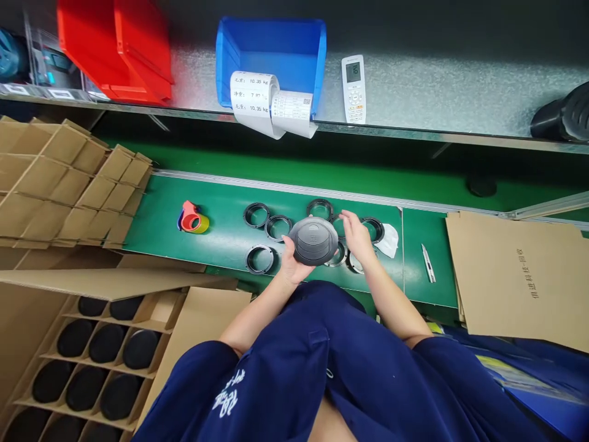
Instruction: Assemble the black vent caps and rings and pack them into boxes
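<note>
A round dark-grey air vent [315, 240] with a slatted face is held above the bench by my left hand [294, 265], its thumb at the vent's left edge. Just right of the vent, my right hand [358, 236] is raised with fingers stretched out, apparently apart from the vent. Several black rings lie on the green bench around both hands; one ring [270, 270] is left of the vent and another ring [380, 232] sits right of my right hand. The vent and hands partly hide other rings. A crumpled white piece [389, 240] lies by the right-hand rings.
Tape rolls [197, 223] and a utility knife [428, 264] lie on the bench. Cardboard sheets [515, 276] are stacked at right; a divided carton [170, 313] with black round parts stands lower left. The shelf above holds a blue bin [285, 61], label roll [252, 92] and remote [354, 92].
</note>
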Tool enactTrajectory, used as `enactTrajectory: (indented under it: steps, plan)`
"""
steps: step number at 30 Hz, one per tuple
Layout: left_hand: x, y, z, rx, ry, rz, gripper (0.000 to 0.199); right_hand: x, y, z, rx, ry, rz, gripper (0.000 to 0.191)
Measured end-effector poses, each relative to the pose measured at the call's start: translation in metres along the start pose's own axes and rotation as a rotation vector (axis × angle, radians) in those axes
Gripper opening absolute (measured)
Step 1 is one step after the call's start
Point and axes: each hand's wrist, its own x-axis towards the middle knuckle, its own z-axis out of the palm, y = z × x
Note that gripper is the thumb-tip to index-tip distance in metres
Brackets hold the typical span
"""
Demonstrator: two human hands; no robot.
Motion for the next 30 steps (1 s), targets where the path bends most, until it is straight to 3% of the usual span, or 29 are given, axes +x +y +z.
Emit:
enactTrajectory:
  steps: [4,9,13,21,25,30]
  plan:
    - [0.002,0.008,0.007,-0.005,-0.003,0.003,0.083,-0.009,0.008,-0.012,0.133,0.077,-0.127,0.057]
    - [0.005,0.005,0.009,-0.039,0.019,-0.006,0.096,-0.013,-0.007,-0.015,0.086,-0.033,-0.445,0.055]
    - [0.006,0.001,0.011,-0.024,0.068,0.020,0.092,-0.007,-0.004,-0.004,-0.023,-0.057,-0.559,0.053]
    - [0.006,0.003,0.007,0.003,0.063,-0.020,0.089,0.004,0.003,0.003,0.106,-0.190,-0.478,0.064]
    - [0.008,0.005,0.002,0.008,0.068,-0.057,0.098,0.003,0.000,0.000,0.215,-0.162,-0.357,0.069]
    - [0.015,0.008,-0.008,0.013,0.067,-0.079,0.101,-0.001,0.005,0.008,0.151,-0.183,-0.353,0.069]
